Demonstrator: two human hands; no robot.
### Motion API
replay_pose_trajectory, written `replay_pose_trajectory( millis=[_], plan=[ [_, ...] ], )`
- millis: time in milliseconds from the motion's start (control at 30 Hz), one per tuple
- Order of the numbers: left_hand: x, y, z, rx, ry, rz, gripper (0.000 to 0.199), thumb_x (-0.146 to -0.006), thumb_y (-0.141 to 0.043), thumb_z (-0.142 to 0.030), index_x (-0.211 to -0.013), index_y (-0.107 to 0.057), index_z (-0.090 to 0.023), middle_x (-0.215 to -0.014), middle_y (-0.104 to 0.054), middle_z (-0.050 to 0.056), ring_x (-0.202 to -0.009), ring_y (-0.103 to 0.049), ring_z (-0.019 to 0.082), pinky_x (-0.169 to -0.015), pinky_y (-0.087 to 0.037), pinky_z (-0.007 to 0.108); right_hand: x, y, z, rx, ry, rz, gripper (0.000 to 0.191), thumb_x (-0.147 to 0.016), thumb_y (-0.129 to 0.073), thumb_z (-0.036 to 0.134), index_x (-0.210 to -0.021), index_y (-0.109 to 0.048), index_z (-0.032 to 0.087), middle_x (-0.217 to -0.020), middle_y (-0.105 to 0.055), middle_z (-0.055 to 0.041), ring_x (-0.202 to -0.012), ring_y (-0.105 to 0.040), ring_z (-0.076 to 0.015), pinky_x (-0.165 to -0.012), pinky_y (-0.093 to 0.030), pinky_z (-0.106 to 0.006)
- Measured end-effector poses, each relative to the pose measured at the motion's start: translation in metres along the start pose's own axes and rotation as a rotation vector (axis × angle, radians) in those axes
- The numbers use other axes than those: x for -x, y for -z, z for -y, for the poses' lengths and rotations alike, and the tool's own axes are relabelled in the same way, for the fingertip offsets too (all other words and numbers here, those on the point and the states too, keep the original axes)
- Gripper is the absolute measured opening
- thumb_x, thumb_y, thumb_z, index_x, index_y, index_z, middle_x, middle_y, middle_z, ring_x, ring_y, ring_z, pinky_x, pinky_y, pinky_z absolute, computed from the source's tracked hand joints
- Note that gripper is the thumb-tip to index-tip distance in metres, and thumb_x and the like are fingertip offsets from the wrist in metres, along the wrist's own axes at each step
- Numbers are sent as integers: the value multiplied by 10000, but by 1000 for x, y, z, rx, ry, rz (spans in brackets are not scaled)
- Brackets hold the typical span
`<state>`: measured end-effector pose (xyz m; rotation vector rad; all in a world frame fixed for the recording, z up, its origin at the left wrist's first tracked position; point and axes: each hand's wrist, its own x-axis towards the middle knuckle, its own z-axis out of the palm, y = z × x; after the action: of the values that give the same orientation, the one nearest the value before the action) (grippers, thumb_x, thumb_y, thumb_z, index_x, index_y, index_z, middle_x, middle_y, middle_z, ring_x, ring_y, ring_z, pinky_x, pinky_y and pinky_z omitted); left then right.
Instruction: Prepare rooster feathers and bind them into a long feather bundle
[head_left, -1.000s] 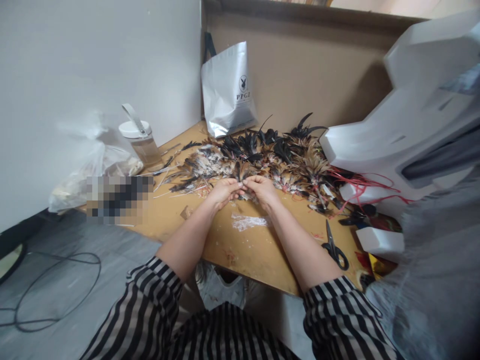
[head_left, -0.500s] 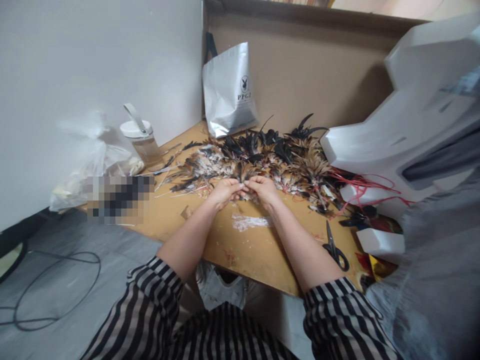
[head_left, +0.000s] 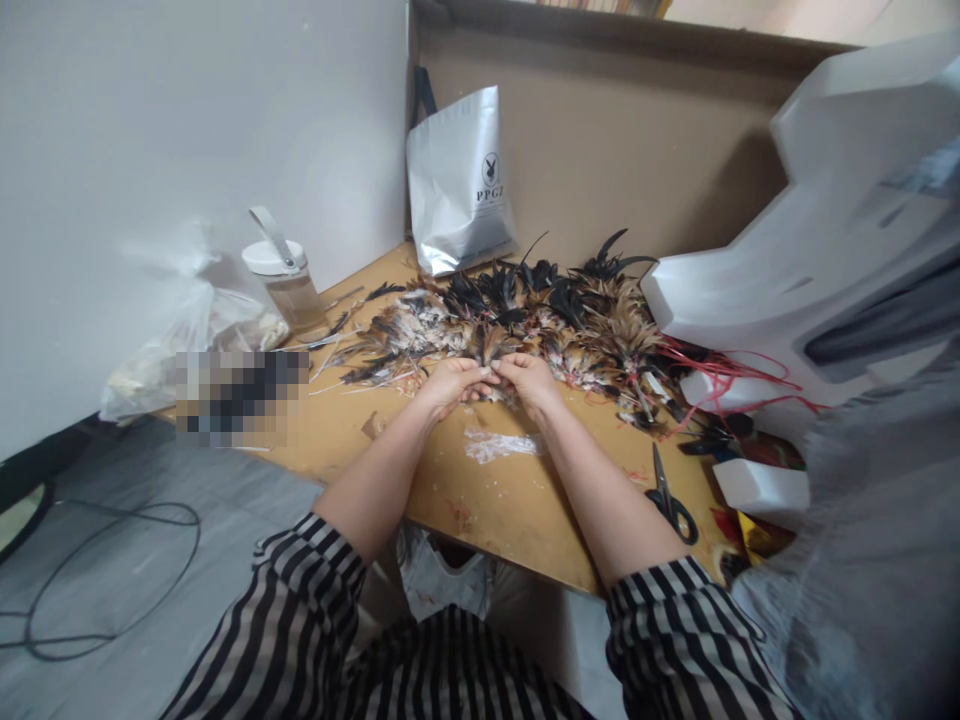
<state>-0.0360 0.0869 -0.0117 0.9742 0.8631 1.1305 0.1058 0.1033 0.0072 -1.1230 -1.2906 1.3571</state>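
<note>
My left hand [head_left: 453, 386] and my right hand [head_left: 529, 382] meet over the wooden table, fingertips and thumbs pinched close together. Between them a small tuft of brown and black feathers [head_left: 490, 343] fans upward from the pinch, its lower end hidden by my fingers. Just beyond lies a long heap of feathers [head_left: 566, 300], black, brown and whitish, with red ties showing among them. Nearer to me than my hands, a crumpled strip of clear plastic [head_left: 501, 445] lies flat on the table.
Black-handled scissors [head_left: 671, 500] lie at the right, near red strings [head_left: 724, 370] and white foam pieces [head_left: 759, 487]. A silver bag [head_left: 457, 190] stands at the back. To the left are a lidded bottle [head_left: 289, 285] and a clear plastic bag [head_left: 187, 335].
Both hands stay pinched together in nearly the same spot, with only slight finger movement. The surrounding things have not moved.
</note>
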Motion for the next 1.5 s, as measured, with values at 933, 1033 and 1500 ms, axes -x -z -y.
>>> replay_pose_trajectory(
  millis=[933,1033,1500],
  plan=[
    [1,4,-4,155,73,7,97,-727,-642,-139,-778,-655,-58,-770,-696,118,-524,-594,66,-447,-421,131,-2,9,2,-192,-112,201,306,-519,-753,346,-560,-516,156,-458,-477,44,-413,-369,-52,-400,-232,-189],
    [1,4,-3,144,79,27,118,-728,-646,-152,-787,-661,-50,-765,-695,117,-519,-594,64,-437,-420,125,-3,10,1,-125,-56,138,293,-538,-743,350,-566,-526,155,-440,-472,53,-399,-367,-49,-399,-240,-187],
    [3,-2,-4,-28,-13,-4,152,-656,-713,-213,-680,-671,-68,-609,-653,67,-442,-520,37,-420,-370,126,2,0,2,-31,33,46,323,-516,-757,381,-634,-554,160,-515,-548,41,-438,-445,-59,-439,-347,-189]
  ],
)
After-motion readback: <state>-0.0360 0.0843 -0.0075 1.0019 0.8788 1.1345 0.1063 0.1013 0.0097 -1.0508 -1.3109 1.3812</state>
